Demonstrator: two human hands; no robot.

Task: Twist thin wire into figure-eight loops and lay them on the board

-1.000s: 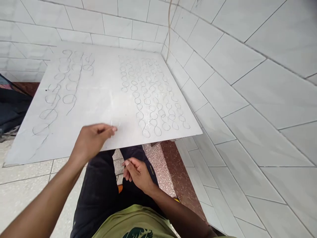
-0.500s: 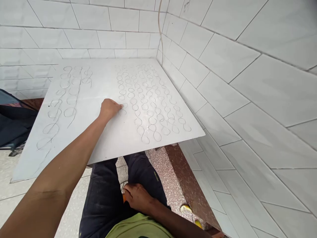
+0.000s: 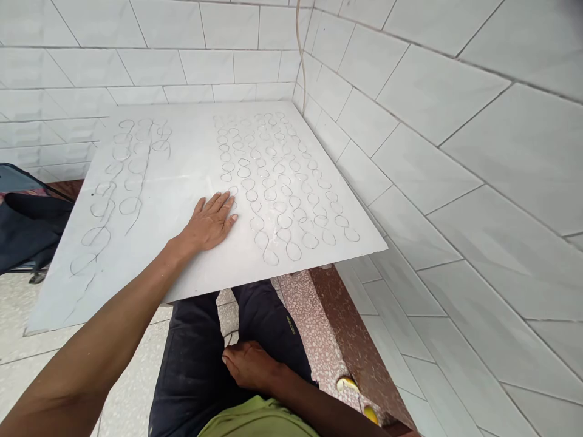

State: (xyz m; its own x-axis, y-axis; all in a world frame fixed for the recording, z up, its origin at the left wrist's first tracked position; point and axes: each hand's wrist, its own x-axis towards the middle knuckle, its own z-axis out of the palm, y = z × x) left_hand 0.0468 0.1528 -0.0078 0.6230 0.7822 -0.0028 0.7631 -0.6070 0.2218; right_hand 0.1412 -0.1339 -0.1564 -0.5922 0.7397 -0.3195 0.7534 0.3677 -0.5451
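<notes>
Near the middle of the head view, the left hand (image 3: 213, 220) is lying palm-down on the white board (image 3: 191, 170), its fingers extended and slightly spread; it is probably pressing flat to steady a thin curled strand (image 3: 234, 187) that is showing just beside the fingertips. Right of centre, looped strands (image 3: 277, 188) are lying in rows, seemingly spaced to avoid tangling; larger loops (image 3: 112, 197) are running down the left. At lower centre, the right hand (image 3: 248, 364) is resting over the dark trousers (image 3: 189, 358), fingers curled inward; whether they are gripping anything, one cannot tell.
</notes>
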